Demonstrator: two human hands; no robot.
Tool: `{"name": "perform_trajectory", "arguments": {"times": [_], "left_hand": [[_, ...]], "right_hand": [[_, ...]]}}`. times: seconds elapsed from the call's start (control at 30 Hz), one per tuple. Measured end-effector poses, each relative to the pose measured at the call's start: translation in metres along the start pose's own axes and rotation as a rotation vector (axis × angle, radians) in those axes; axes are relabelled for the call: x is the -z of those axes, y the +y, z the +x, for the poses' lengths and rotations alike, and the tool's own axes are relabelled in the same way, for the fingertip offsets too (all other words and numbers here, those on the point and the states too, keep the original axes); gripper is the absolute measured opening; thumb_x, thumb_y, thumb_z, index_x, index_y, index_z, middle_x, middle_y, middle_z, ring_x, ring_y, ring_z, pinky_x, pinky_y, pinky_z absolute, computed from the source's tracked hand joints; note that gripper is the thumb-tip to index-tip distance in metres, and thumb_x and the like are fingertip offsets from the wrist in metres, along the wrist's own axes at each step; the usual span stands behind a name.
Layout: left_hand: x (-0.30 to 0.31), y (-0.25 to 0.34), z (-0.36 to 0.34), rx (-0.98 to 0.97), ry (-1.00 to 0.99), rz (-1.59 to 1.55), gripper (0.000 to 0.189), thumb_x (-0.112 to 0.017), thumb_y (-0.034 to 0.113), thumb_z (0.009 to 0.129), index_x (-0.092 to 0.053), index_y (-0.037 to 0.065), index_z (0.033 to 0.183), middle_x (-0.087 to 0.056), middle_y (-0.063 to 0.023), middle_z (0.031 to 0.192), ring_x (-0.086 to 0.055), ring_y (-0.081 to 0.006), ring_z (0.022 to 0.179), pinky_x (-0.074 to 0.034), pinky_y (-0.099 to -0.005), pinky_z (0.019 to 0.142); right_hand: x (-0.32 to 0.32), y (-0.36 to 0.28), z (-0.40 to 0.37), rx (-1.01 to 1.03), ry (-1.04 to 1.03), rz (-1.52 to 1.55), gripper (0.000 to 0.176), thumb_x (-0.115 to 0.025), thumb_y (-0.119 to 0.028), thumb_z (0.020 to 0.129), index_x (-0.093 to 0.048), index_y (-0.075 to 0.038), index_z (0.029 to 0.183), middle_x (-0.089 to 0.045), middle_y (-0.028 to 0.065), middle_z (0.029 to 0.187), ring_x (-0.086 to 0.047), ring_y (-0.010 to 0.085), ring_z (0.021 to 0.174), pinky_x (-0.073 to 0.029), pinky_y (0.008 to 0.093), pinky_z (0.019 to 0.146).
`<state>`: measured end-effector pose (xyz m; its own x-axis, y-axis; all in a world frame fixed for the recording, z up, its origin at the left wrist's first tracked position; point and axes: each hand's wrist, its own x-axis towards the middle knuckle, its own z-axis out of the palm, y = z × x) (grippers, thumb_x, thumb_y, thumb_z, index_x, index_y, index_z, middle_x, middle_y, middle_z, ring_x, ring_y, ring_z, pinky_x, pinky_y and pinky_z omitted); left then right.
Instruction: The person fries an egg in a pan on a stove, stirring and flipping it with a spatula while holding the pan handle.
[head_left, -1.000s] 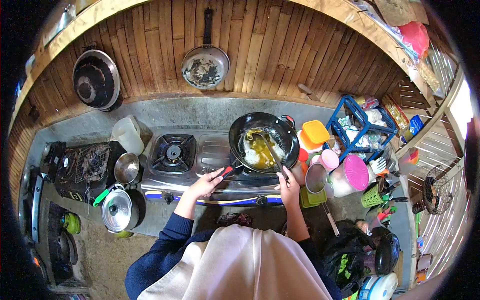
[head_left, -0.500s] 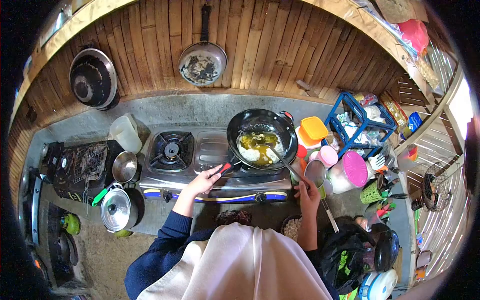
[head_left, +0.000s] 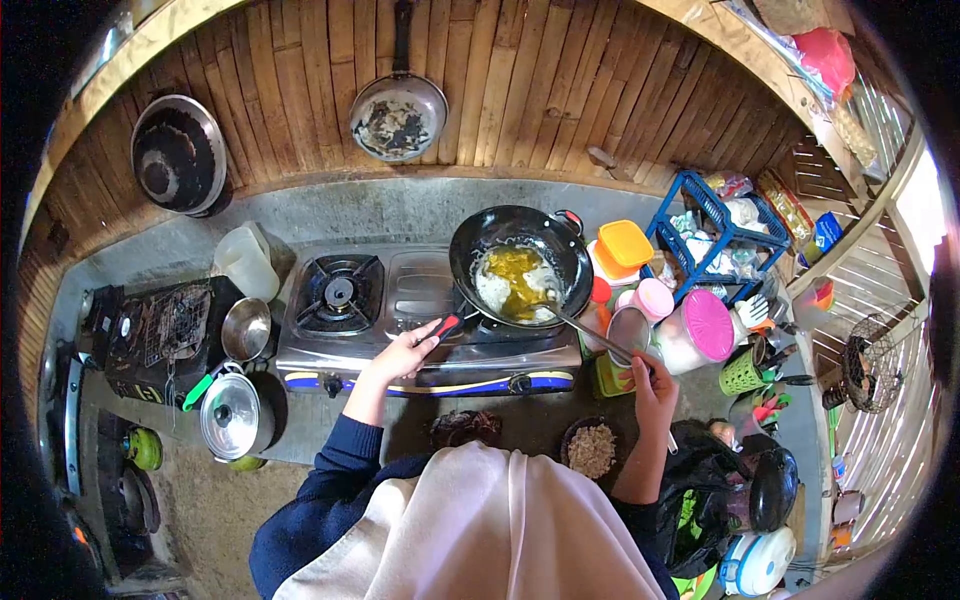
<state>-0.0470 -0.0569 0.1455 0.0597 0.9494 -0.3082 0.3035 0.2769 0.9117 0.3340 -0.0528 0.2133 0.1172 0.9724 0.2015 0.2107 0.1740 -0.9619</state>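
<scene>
My left hand (head_left: pixel 405 356) is closed around the red-and-black handle (head_left: pixel 448 325) of a dark wok (head_left: pixel 474 246) on the right side of the stove. Frying in the wok is a yellow-and-white mixture that looks like egg (head_left: pixel 522 285). In my right hand (head_left: pixel 653 388) is the end of a long-handled metal spatula (head_left: pixel 594 336). Its head dips into the near right side of the mixture, so its exact shape is hard to see. Close to my right forearm, a bowl of pale chopped food (head_left: pixel 592 450) stands at the counter's front.
The bare left burner (head_left: pixel 339 291) is beside the wok. A lidded pot (head_left: pixel 230 416) and small saucepan (head_left: pixel 246 329) stand left. Rightward are an orange-lidded container (head_left: pixel 625 243), a pink-lidded tub (head_left: pixel 709 326), a strainer (head_left: pixel 629 333) and a blue rack (head_left: pixel 715 212).
My right hand has moved right and slightly down with the spatula, shifting its head toward the wok's near right side. The yellow part has spread and shifted. My left hand keeps the handle.
</scene>
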Motion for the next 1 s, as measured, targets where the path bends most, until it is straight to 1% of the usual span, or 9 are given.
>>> {"name": "perform_trajectory", "arguments": {"times": [0.07,0.27,0.5,0.57,0.7,0.77,0.8,0.87,1.0], "left_hand": [[0.000,0.003,-0.002,0.036,0.002,-0.019,0.044,-0.046,0.025,0.091,-0.036,0.027,0.134,-0.038,0.0075,0.048,-0.034,-0.0046,0.037,-0.028,-0.0206,0.035],[0.000,-0.008,0.004,0.012,-0.003,-0.013,0.042,-0.045,0.028,0.092,-0.037,0.031,0.133,-0.040,0.0062,0.050,-0.037,-0.0040,0.040,-0.032,-0.0193,0.037],[-0.003,-0.016,0.009,-0.033,0.043,0.062,0.044,-0.046,0.029,0.091,-0.035,0.031,0.134,-0.042,0.0052,0.053,-0.040,-0.0053,0.042,-0.035,-0.0211,0.039],[-0.002,-0.009,0.004,-0.003,0.044,0.082,0.046,-0.047,0.030,0.091,-0.034,0.025,0.135,-0.045,0.0036,0.052,-0.041,-0.0063,0.040,-0.036,-0.0224,0.039],[0.000,-0.027,0.015,0.043,0.049,0.076,0.049,-0.047,0.031,0.091,-0.031,0.021,0.136,-0.047,0.0027,0.053,-0.042,-0.0065,0.041,-0.036,-0.0223,0.039],[0.001,-0.036,0.020,0.022,0.001,-0.010,0.051,-0.047,0.031,0.090,-0.031,0.016,0.136,-0.052,0.0012,0.057,-0.048,-0.0075,0.042,-0.039,-0.0219,0.039],[0.003,-0.030,0.017,0.021,-0.001,-0.008,0.051,-0.047,0.031,0.090,-0.031,0.016,0.136,-0.052,0.0012,0.057,-0.048,-0.0075,0.042,-0.039,-0.0219,0.039],[0.006,-0.016,0.008,0.059,-0.124,-0.088,0.045,-0.045,0.029,0.092,-0.034,0.017,0.134,-0.053,0.0008,0.063,-0.052,-0.0075,0.047,-0.038,-0.0196,0.038],[0.010,-0.024,0.010,0.068,-0.143,-0.243,0.044,-0.046,0.029,0.092,-0.035,0.018,0.133,-0.057,-0.0004,0.067,-0.056,-0.0091,0.049,-0.038,-0.0195,0.037]], "right_hand": [[0.000,-0.003,-0.002,0.061,-0.001,-0.022,0.021,-0.053,-0.012,0.088,-0.059,0.004,0.101,-0.062,0.0070,0.069,-0.052,0.0062,0.054,-0.041,0.0190,0.050],[0.004,-0.014,-0.007,0.071,0.009,0.013,0.022,-0.053,-0.012,0.089,-0.059,0.004,0.102,-0.062,0.0074,0.069,-0.052,0.0062,0.053,-0.042,0.0198,0.050],[0.012,-0.004,-0.004,0.123,0.009,0.003,0.024,-0.053,-0.014,0.089,-0.058,0.005,0.102,-0.062,0.0083,0.069,-0.052,0.0070,0.053,-0.042,0.0200,0.050],[0.011,-0.005,-0.005,0.113,0.041,0.043,0.024,-0.053,-0.015,0.089,-0.058,0.006,0.101,-0.062,0.0087,0.069,-0.052,0.0078,0.053,-0.042,0.0201,0.050],[0.016,-0.006,-0.005,0.134,0.061,0.057,0.024,-0.053,-0.015,0.089,-0.058,0.006,0.101,-0.062,0.0089,0.069,-0.052,0.0084,0.052,-0.041,0.0202,0.049],[0.017,-0.006,-0.005,0.141,0.093,0.060,0.024,-0.053,-0.015,0.089,-0.058,0.005,0.102,-0.062,0.0088,0.068,-0.051,0.0084,0.052,-0.040,0.0199,0.049],[0.018,-0.005,-0.005,0.141,0.096,0.061,0.024,-0.053,-0.015,0.089,-0.058,0.005,0.102,-0.062,0.0088,0.068,-0.051,0.0084,0.052,-0.040,0.0199,0.049],[0.018,-0.003,-0.005,0.093,0.081,0.077,0.024,-0.053,-0.015,0.089,-0.058,0.005,0.102,-0.062,0.0084,0.069,-0.051,0.0077,0.052,-0.041,0.0199,0.048],[0.010,0.004,-0.006,0.054,0.056,0.021,0.023,-0.052,-0.014,0.089,-0.057,0.004,0.103,-0.062,0.0079,0.069,-0.050,0.0066,0.052,-0.042,0.0195,0.049]]}}
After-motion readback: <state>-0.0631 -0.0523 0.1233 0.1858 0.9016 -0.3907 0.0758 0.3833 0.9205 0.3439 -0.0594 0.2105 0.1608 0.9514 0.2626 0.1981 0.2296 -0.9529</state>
